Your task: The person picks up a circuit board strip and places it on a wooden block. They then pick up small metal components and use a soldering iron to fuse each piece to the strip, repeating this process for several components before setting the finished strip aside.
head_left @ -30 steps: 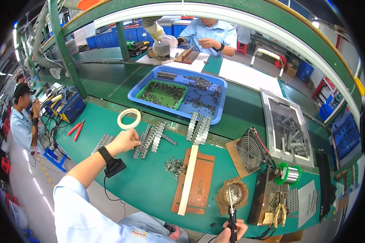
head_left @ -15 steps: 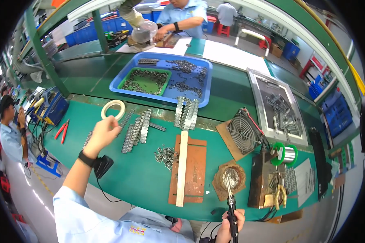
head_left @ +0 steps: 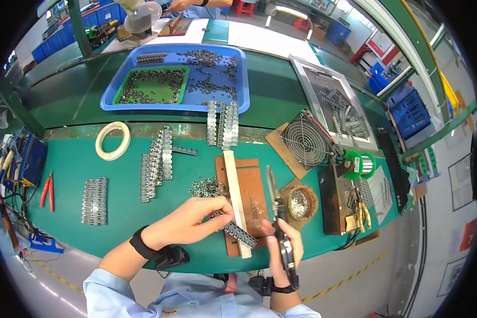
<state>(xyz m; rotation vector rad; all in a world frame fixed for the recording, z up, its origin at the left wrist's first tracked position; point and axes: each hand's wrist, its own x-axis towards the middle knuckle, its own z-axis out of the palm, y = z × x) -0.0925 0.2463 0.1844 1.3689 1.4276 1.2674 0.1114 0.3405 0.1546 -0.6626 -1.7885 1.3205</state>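
the dark-grey segmented strip [head_left: 241, 234] seems unfinished, pinched by the left hand [head_left: 204, 216] above the near edge of the brown flat board [head_left: 252, 191], the right hand [head_left: 275, 257] curled around a black-handled soldering iron [head_left: 282, 214], while grouped silver strips [head_left: 94, 201] are perhaps done.

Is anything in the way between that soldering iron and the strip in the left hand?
No separate object shows between the soldering iron and the dark strip in the left hand. Only fingers of the right hand sit there. The wooden stick and brown board appear behind the strip.
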